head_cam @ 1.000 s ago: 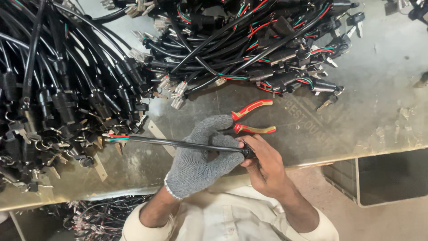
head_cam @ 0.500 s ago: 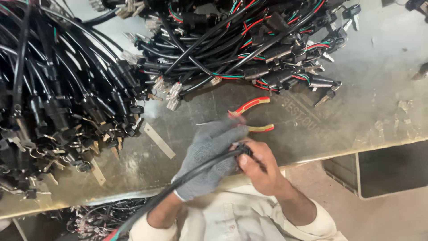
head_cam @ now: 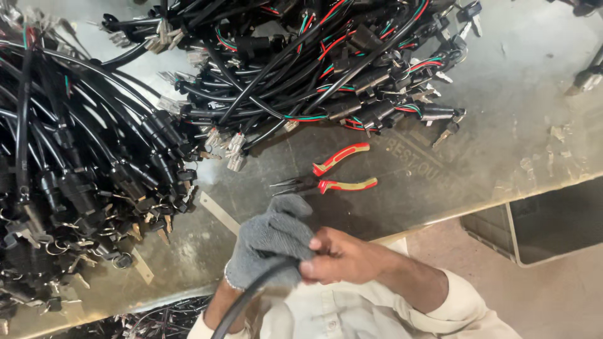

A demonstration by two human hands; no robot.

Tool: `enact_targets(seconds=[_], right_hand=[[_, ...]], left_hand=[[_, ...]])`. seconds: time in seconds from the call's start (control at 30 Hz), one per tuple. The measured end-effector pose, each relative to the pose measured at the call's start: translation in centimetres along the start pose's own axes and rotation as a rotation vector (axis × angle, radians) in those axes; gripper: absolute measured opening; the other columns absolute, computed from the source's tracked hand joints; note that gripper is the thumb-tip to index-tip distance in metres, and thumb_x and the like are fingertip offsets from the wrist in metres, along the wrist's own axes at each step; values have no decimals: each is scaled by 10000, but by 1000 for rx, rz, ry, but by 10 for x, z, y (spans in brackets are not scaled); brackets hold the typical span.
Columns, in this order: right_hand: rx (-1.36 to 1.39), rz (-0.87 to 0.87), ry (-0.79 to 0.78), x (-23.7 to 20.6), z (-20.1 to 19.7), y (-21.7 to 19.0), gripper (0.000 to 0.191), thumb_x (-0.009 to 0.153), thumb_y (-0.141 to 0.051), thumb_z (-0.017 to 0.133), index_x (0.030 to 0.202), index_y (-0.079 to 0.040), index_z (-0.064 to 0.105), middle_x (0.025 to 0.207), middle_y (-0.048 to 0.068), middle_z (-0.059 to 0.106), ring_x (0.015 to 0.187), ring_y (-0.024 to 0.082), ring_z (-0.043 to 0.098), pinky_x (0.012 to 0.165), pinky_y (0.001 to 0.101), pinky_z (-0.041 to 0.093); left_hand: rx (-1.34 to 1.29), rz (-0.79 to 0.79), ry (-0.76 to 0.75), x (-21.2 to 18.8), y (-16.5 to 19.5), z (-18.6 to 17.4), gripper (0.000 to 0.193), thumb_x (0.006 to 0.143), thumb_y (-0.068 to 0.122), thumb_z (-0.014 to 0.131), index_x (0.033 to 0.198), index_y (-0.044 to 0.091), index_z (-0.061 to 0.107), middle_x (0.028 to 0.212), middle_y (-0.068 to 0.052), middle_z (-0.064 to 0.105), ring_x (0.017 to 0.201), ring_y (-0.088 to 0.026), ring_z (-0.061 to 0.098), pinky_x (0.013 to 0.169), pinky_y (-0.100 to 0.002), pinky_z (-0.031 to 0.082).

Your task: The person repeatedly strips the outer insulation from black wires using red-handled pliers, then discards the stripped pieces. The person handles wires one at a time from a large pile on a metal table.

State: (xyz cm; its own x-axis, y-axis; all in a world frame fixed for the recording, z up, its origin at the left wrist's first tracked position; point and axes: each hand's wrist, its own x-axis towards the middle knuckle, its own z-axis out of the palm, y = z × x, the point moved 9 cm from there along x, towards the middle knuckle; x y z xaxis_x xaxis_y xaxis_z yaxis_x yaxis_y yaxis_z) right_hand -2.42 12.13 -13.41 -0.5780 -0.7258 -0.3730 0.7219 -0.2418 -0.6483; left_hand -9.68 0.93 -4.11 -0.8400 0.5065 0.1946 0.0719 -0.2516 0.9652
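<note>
Black cable [head_cam: 251,298] runs from the lower left up to the two hands at the tabletop [head_cam: 502,132] edge; the gloved left hand [head_cam: 271,242] is closed around it and the bare right hand [head_cam: 336,256] pinches its upper end. Red-handled pliers [head_cam: 326,179] lie just beyond, nearer the right hand, and no label or package is readable.

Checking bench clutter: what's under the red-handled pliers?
The pliers lie flat on the bare grey tabletop, clear of both cable piles. Faint stamped lettering shows beside the handles; whatever is directly under the tool is covered.
</note>
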Motion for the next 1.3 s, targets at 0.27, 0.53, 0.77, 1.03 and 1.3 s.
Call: enact_targets(seconds=[0.27,0.53,0.77,1.03,1.3], right_hand=[[24,-334,442,11,-35,0,497,1031,-214,624,1434,-44,387,986,80,592,817,97,597,743,305,554],[-962,-799,544,-19,16,-122,599,996,-511,552,1359,-46,449,1300,129,521,1266,273,496,1096,460,387],[-1925,-458,758,-8,-16,-138,707,766,-499,806,1333,-121,618,1257,106,571,1183,312,502,1006,514,331],[-1496,-774,801,-43,-3,-150,465,884,-299,781,1258,-101,589,1265,73,605,1187,318,573,1041,467,392],[-2049,-830,583,-49,54,-178,292,864,-91,746,1131,-210,750,1167,5,705,1154,213,654,1053,455,392]], left_hand=[[-121,-312,311,2,-25,-4,329,952,277,700,1171,33,720,1177,-49,690,986,-191,652,899,-351,526],[117,-312,341,7,-12,-11,505,1031,210,613,1466,-8,478,1254,-89,634,1046,-100,599,910,-263,528],[0,-327,436,-10,-15,-10,343,1050,112,557,1377,10,525,1178,-49,604,928,-68,551,794,-225,513],[152,-258,218,11,11,8,479,983,113,671,1424,6,518,1235,-90,647,1049,-154,601,952,-298,530],[663,-350,102,15,14,16,752,873,83,692,1556,12,387,1283,-219,652,1116,-407,641,946,-447,522]])
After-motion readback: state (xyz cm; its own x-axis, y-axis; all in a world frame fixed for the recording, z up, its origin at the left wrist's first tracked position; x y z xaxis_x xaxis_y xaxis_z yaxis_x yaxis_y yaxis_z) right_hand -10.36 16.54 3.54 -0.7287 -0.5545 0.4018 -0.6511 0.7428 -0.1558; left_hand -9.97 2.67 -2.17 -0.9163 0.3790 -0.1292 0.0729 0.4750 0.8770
